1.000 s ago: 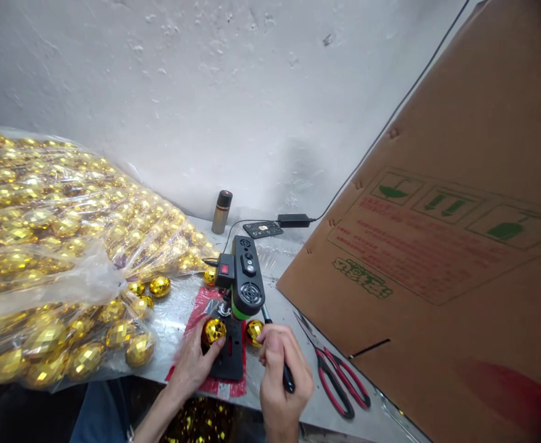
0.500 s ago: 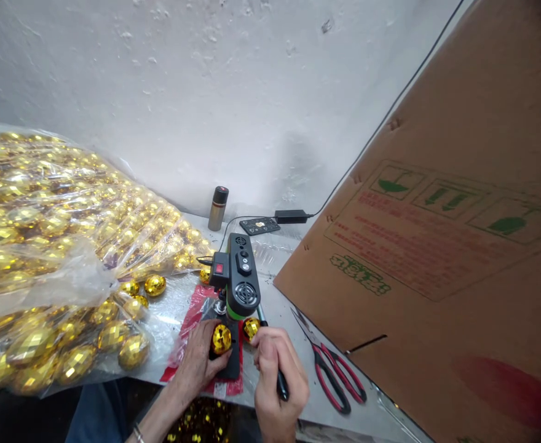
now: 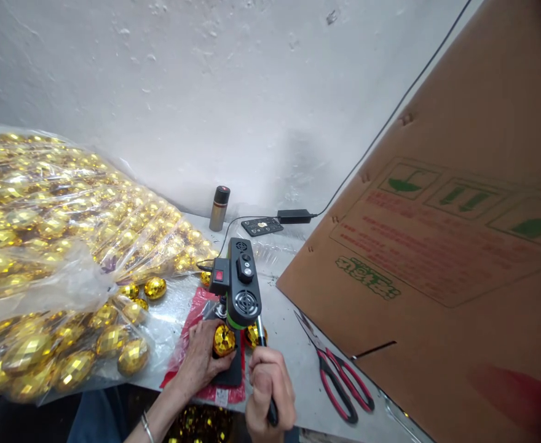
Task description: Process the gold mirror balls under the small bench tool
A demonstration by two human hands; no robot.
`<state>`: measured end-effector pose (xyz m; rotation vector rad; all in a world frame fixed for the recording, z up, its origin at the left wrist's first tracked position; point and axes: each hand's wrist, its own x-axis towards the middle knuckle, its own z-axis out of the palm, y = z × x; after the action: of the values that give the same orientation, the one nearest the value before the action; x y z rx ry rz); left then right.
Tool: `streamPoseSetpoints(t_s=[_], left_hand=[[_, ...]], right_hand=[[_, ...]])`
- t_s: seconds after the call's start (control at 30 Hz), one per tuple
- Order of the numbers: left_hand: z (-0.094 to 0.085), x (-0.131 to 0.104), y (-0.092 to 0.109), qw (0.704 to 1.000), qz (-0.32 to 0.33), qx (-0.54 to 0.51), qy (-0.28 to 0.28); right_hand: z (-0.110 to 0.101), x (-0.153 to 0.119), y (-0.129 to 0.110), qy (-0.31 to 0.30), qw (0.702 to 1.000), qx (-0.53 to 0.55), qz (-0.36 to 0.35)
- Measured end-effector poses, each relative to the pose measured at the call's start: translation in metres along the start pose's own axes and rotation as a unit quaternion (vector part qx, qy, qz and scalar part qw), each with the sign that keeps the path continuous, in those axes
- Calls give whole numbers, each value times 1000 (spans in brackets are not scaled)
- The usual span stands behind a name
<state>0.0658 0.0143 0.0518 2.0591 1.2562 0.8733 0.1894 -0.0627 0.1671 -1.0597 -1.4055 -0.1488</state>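
Note:
On the black base of a small benchtop machine [image 3: 243, 277], which looks like a mini drill press, my left hand [image 3: 201, 352] grips a gold mirrored ball [image 3: 224, 340] from its left side. A dark spot shows on the top of that ball, just below the machine's head. My right hand [image 3: 270, 394] is wrapped round a lever handle [image 3: 262, 335], a metal rod with a black grip, at the machine's right. Behind the rod lies a second gold ball [image 3: 252, 336], partly hidden. Red plastic sheet [image 3: 185, 344] lies under the base.
Clear bags of gold balls [image 3: 44, 209] fill the left, with a few loose balls [image 3: 155, 287] beside them. Red-handled scissors [image 3: 339, 381] lie at the right, before a large carton [image 3: 436, 246]. A spray can [image 3: 219, 208], black card [image 3: 262, 226] and power adapter [image 3: 294, 216] are behind.
My right hand has moved down and slightly left with the lever handle, which now stands steeper. My left hand keeps its hold on the ball. The whole view has shifted slightly.

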Motion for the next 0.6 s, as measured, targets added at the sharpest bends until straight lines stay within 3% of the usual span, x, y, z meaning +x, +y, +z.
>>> streamPoseSetpoints(t_s=[0.3, 0.6], left_hand=[[0, -2, 4, 1000, -17, -10, 3], [1, -2, 3, 1000, -23, -19, 3]], right_hand=[[13, -14, 8, 70, 998, 1, 0], [15, -21, 10, 77, 997, 5, 10]])
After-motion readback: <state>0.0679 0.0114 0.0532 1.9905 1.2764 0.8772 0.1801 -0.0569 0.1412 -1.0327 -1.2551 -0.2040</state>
